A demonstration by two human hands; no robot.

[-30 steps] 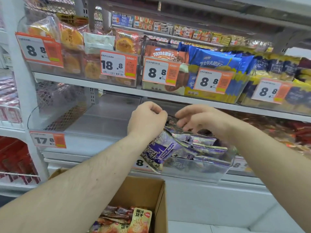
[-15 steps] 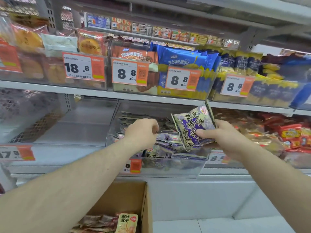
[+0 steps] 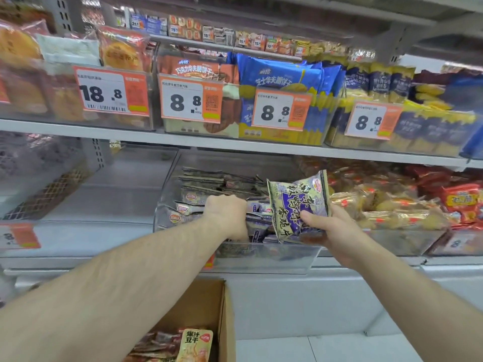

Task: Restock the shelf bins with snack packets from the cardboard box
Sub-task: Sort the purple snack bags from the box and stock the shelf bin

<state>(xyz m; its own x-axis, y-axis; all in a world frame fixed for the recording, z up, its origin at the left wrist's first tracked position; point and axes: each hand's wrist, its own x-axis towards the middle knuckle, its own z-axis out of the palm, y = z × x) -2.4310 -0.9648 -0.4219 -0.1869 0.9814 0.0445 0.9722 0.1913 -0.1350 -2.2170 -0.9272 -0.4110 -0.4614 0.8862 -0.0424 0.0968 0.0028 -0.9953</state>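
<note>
A grey metal shelf unit (image 3: 235,146) spans the frame, its upper tier lined with clear bins of biscuit packs behind orange-and-white price tags (image 3: 190,99). At bottom centre an open brown cardboard box (image 3: 209,304) holds reddish snack packets, one yellow packet (image 3: 194,344) upright at its front. On the lower tier, at centre, sits a clear plastic shelf bin (image 3: 261,259) partly filled with purple-and-cream snack packets (image 3: 198,198). To its right lie golden and red wrapped snacks (image 3: 392,205). The left hand (image 3: 226,214) reaches into the bin, fingers curled down among the packets; whether it grips one cannot be told. The right hand (image 3: 332,231), just beside it, pinches one purple-and-cream snack packet (image 3: 298,202), held upright above the bin's right front corner.
</note>
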